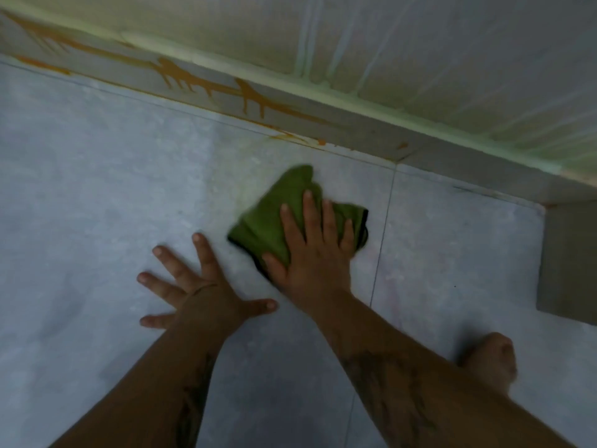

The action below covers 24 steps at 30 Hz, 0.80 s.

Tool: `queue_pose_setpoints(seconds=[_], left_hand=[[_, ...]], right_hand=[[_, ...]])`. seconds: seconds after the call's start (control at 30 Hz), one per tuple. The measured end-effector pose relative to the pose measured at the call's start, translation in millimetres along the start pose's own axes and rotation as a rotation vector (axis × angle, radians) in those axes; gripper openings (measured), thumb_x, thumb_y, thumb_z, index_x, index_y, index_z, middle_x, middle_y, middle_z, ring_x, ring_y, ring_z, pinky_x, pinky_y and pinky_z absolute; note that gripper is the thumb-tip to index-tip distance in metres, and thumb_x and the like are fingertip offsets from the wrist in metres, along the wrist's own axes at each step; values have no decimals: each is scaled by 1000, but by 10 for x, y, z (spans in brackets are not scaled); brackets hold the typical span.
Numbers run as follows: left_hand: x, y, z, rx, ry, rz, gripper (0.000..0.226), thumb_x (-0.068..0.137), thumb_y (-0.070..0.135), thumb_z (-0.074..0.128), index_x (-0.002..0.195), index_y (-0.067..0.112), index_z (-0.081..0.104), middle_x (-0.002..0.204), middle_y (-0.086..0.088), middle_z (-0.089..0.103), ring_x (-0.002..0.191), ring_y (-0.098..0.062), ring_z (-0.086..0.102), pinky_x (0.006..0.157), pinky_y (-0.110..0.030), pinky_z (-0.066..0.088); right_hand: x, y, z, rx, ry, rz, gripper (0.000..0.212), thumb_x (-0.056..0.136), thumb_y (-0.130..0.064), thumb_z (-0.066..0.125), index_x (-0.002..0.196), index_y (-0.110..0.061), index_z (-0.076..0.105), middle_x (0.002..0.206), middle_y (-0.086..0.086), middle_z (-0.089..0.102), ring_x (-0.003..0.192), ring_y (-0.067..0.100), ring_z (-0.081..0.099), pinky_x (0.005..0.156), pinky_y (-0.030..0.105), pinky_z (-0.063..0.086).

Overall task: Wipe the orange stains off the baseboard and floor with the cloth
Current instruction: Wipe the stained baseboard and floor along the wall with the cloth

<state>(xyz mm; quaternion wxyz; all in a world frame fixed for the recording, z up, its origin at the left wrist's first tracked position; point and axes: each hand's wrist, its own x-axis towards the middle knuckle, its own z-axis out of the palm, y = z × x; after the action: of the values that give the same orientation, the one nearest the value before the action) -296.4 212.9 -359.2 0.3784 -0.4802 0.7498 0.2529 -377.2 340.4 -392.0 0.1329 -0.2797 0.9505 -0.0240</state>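
A crumpled green cloth (274, 208) lies on the grey tiled floor (97, 189), a short way in front of the baseboard. My right hand (313, 247) presses flat on the cloth, fingers spread over it. To its left, my left hand (203, 289) rests flat on the bare floor with fingers splayed and nothing in it. Orange stains (248, 95) with drips run along the grey baseboard (371, 137) from the far left to about the middle. Small orange smears (290, 137) sit on the floor at the baseboard's foot, just beyond the cloth.
A pale wall (387, 37) with light streaks rises above the baseboard. At the right the baseboard turns a corner (568, 260) that juts toward me. A bare foot (491, 357) rests on the floor at the lower right.
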Motion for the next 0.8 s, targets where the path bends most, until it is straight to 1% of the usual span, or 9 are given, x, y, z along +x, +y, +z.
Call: queue_pose_setpoints(seconds=[0.1, 0.2, 0.27, 0.33, 0.4, 0.5, 0.63, 0.7, 0.8], left_hand=[[16, -20, -7, -7, -12, 20, 169, 24, 83, 78, 124, 46, -53, 136, -5, -61, 137, -43, -39, 100, -83, 10], [20, -39, -20, -11, -32, 27, 168, 24, 83, 77, 121, 47, -55, 128, -4, -67, 135, -44, -41, 100, -83, 8], [28, -38, -21, -19, -42, 36, 168, 25, 83, 78, 119, 47, -56, 127, -4, -67, 133, -44, -44, 101, -83, 6], [35, -47, -2, -21, -34, 30, 169, 23, 82, 78, 118, 47, -57, 130, -4, -66, 133, -43, -44, 101, -83, 5], [51, -50, 32, -17, -13, 21, 171, 21, 81, 79, 120, 47, -56, 133, -4, -64, 134, -43, -43, 100, -83, 6], [63, -46, 75, -16, 43, 0, 174, 14, 84, 77, 126, 47, -51, 139, -3, -59, 137, -42, -40, 100, -83, 6], [78, -25, 118, -7, 67, -41, 172, 10, 92, 66, 133, 47, -45, 145, -4, -54, 140, -43, -34, 99, -84, 6], [54, -21, 85, -3, 31, -48, 172, 10, 91, 68, 129, 46, -49, 141, -5, -57, 139, -43, -36, 99, -84, 7], [18, -53, 45, -20, 22, 25, 170, 22, 84, 76, 125, 46, -53, 137, -6, -60, 136, -43, -40, 100, -84, 6]], right_hand=[[-557, 425, 81, -37, -14, 49, 76, 85, -67, 37, 149, -28, 30, 160, 11, 19, 144, 37, 19, 111, 63, 16], [-535, 620, 79, 26, 24, 533, 76, 86, -61, 33, 149, -19, 32, 157, 18, 24, 141, 41, 26, 109, 64, 20], [-137, 514, -27, 140, 106, 828, 78, 87, -61, 32, 151, -16, 28, 159, 19, 18, 144, 40, 19, 111, 62, 13], [381, 294, -151, 252, 66, 949, 84, 88, -66, 34, 153, -16, 18, 161, 18, 5, 147, 37, 6, 113, 62, 3], [787, -18, -219, 275, 2, 843, 95, 83, -74, 34, 154, -17, 7, 161, 17, -6, 147, 36, -5, 113, 63, -3], [962, -489, -217, 222, -44, 505, 104, 78, -77, 37, 153, -16, 0, 160, 18, -11, 146, 38, -14, 111, 63, -8], [601, -602, -113, 102, 2, -167, 76, 79, -59, 51, 146, -28, 34, 161, 8, 16, 147, 32, 11, 112, 60, 10], [402, -468, -65, 160, 45, -239, 58, 77, -47, 56, 132, -31, 53, 153, 1, 37, 142, 27, 29, 109, 54, 22], [113, -165, -144, 422, 40, -138, 42, 77, -32, 51, 116, -22, 64, 129, -1, 60, 119, 22, 53, 100, 46, 39]])
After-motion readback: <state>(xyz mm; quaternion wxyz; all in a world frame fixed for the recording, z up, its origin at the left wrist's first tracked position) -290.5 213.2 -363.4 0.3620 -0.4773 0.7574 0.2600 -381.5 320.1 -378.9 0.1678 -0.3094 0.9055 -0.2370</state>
